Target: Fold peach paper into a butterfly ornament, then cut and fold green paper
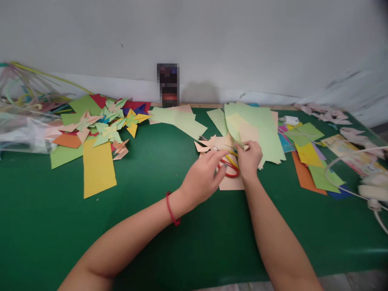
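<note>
My left hand, a red band on its wrist, reaches over scissors with red loops. Its fingers stretch forward with the thumb apart, and I see nothing held. My right hand is closed, thumb and fingers pinching the lower corner of a light green paper sheet from a loose stack. A thin yellow strip crosses the scissors beside the right fingertips; what it is I cannot tell. Beneath the scissors lies peach paper. Just beyond the left fingers is a folded peach paper piece.
Folded paper stars are heaped at the left on coloured sheets, with a yellow sheet in front. A blurred phone-like object leans on the wall. Coloured papers and a white cable lie at the right of the green table.
</note>
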`<action>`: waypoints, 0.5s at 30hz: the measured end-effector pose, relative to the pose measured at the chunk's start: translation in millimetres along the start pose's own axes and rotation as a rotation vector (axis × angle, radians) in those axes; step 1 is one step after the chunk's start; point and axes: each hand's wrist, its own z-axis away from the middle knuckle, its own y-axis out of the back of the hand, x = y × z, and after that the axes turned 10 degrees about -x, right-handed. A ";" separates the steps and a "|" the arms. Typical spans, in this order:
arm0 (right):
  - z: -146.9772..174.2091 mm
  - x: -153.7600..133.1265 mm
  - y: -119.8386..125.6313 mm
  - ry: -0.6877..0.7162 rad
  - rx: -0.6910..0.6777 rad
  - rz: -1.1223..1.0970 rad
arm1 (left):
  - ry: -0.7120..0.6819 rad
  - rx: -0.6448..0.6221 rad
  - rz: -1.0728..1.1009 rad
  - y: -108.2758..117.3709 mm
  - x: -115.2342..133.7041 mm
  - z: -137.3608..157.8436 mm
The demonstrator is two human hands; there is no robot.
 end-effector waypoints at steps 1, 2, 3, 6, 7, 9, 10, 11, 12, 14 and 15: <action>1.1 -1.2 0.2 0.011 -0.002 -0.003 | 0.073 -0.054 0.069 -13.3 4.8 -17.5; 2.1 -2.2 0.9 0.024 -0.006 -0.004 | 0.146 -0.096 0.111 -25.6 6.8 -34.1; 2.9 -3.2 1.9 0.035 -0.009 -0.003 | 0.233 -0.128 0.141 -37.0 6.3 -49.2; 4.9 -7.7 5.4 0.049 -0.004 0.009 | 0.427 -0.157 0.222 -63.7 -5.8 -82.9; 5.6 -9.8 6.3 0.049 0.000 0.011 | 0.460 -0.142 0.250 -70.1 -11.3 -90.1; 7.1 -14.3 6.8 0.054 -0.004 0.010 | 0.497 -0.121 0.285 -79.6 -21.9 -99.6; 8.1 -16.4 6.6 0.061 -0.013 0.010 | 0.504 -0.119 0.288 -83.0 -26.4 -102.3; 9.1 -18.0 6.1 0.070 -0.027 0.006 | 0.512 -0.119 0.292 -85.7 -30.2 -104.1; 10.2 -19.1 5.4 0.068 -0.050 -0.014 | 0.522 -0.123 0.296 -87.8 -33.1 -105.4; 12.1 -19.6 4.3 0.008 -0.116 -0.108 | 0.541 -0.139 0.305 -90.4 -36.8 -107.4; 12.7 -19.1 3.9 -0.046 -0.148 -0.169 | 0.550 -0.149 0.309 -91.1 -37.8 -108.5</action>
